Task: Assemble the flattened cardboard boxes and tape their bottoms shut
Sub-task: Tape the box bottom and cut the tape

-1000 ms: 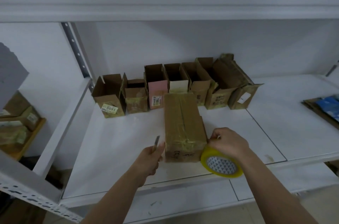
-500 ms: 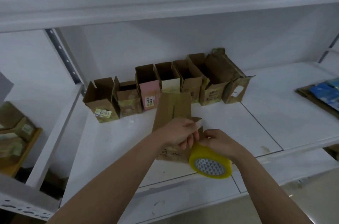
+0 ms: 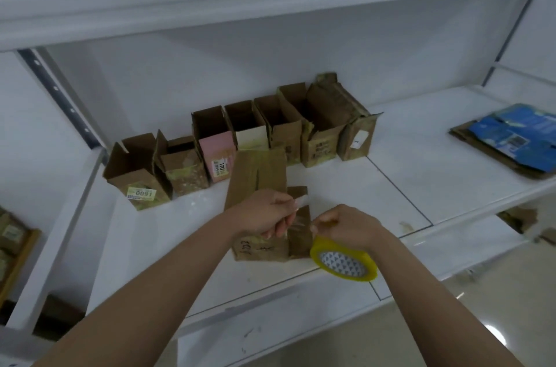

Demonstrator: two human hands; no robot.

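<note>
Left hand (image 3: 264,213) and right hand (image 3: 349,226) stretch tape (image 3: 296,223) over box (image 3: 258,186).

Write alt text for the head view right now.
Two hands stretch clear tape over a cardboard box lying on a white shelf: left hand pinches the tape end, right hand holds the yellow tape roll. Open boxes line the back.

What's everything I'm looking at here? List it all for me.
Box being taped: one, brown cardboard, lying at the shelf's front, under the hands.
Tape roll: one, yellow rim, below the right hand at the shelf's front edge.
Tape strip: one, clear, stretched between the hands.
Open boxes: a row of about seven, brown, one pink-fronted, along the back wall.
Flattened cardboard: a pile, brown with blue print, far right.
Shelf: one, white.
Left hand: pinches the strip's end.
Right hand: holds the roll.
</note>
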